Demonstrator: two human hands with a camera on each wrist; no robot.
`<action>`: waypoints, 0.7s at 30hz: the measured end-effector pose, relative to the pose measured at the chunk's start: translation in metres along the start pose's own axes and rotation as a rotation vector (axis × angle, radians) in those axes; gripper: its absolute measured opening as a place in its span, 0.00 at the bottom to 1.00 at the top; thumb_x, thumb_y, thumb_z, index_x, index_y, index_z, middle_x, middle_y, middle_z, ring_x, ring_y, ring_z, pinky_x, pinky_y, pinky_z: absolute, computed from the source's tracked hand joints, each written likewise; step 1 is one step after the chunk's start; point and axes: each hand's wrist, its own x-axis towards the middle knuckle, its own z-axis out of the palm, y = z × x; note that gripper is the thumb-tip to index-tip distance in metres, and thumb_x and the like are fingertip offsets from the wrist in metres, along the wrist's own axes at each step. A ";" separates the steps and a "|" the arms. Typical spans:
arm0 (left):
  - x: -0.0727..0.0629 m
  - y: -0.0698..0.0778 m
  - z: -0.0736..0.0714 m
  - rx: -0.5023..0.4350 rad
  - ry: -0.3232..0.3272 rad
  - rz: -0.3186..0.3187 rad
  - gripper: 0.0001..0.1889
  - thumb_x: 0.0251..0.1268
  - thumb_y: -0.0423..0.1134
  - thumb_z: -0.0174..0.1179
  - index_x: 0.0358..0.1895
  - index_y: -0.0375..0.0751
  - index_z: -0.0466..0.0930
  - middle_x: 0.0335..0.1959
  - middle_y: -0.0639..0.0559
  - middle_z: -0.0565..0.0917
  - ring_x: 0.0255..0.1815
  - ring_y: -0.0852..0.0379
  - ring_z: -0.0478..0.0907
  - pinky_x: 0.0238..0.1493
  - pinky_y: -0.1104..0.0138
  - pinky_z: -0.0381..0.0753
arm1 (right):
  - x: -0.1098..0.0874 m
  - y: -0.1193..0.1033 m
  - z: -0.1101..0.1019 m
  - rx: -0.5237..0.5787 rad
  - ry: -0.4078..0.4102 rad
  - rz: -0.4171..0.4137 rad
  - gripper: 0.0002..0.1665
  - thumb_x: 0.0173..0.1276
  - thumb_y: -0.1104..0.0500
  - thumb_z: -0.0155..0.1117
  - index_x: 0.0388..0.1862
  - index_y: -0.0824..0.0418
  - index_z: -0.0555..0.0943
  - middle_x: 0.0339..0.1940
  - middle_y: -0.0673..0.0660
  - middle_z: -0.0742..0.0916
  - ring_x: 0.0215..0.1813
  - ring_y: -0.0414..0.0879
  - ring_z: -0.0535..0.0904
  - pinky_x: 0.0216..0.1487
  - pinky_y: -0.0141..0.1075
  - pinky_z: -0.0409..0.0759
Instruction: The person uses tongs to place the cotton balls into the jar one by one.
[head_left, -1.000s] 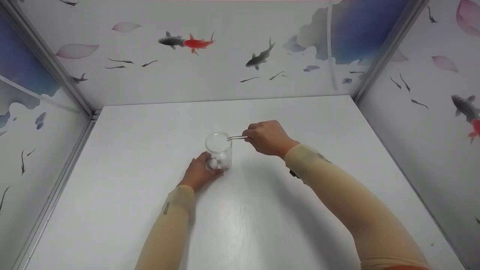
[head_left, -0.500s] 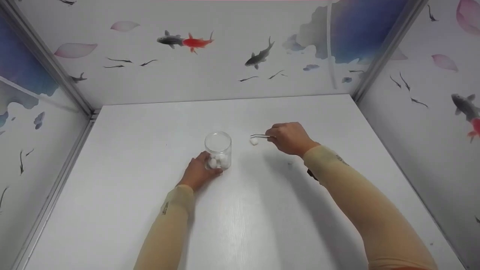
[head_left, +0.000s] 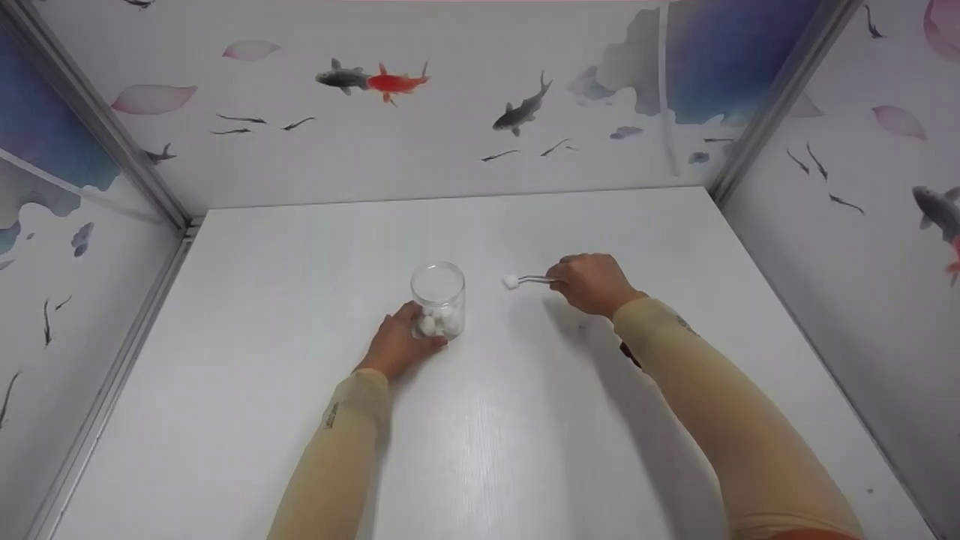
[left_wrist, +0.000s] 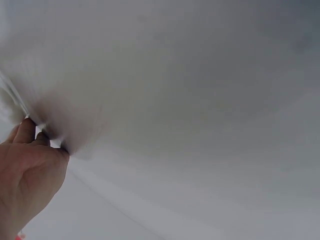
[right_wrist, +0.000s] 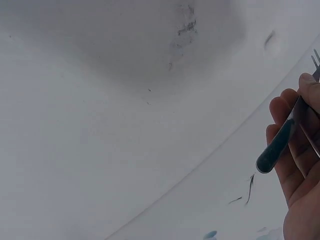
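In the head view my left hand (head_left: 401, 345) grips a clear jar (head_left: 440, 283) low down, thumb and fingers to either side of its base. Several white cotton balls (head_left: 431, 324) lie inside the upright, lidless jar. My right hand (head_left: 592, 281) holds metal tweezers (head_left: 536, 279), which point left. A single cotton ball (head_left: 511, 282) is at their tips, right of the jar; whether the tips pinch it I cannot tell. In the right wrist view the tweezers (right_wrist: 279, 146) lie across the fingers under the thumb. The left wrist view shows my hand (left_wrist: 32, 175) touching the clear jar's edge.
The white tabletop (head_left: 480, 450) carries the jar. Behind it stands a white back wall (head_left: 450, 150) with printed fish, and a right side panel (head_left: 847, 262) and left side panel (head_left: 97, 300) enclose the table.
My right hand has moved right, away from the jar's mouth. The tweezers' tips, apart half a second ago, now meet the cotton ball. My left hand stays on the jar.
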 end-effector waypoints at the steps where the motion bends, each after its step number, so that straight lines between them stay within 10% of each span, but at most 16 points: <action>1: 0.000 0.000 0.000 -0.007 -0.002 -0.005 0.47 0.56 0.57 0.72 0.76 0.49 0.60 0.74 0.48 0.66 0.79 0.40 0.47 0.77 0.47 0.45 | 0.001 0.001 0.002 -0.002 -0.006 0.008 0.07 0.65 0.62 0.72 0.42 0.58 0.90 0.35 0.52 0.89 0.37 0.47 0.86 0.39 0.42 0.86; 21: 0.001 0.002 0.001 0.004 0.034 0.010 0.45 0.54 0.55 0.74 0.74 0.46 0.64 0.70 0.47 0.71 0.75 0.45 0.59 0.75 0.51 0.56 | 0.026 0.005 0.031 -0.057 -0.093 0.088 0.09 0.66 0.61 0.72 0.45 0.58 0.90 0.36 0.54 0.89 0.38 0.48 0.86 0.44 0.42 0.86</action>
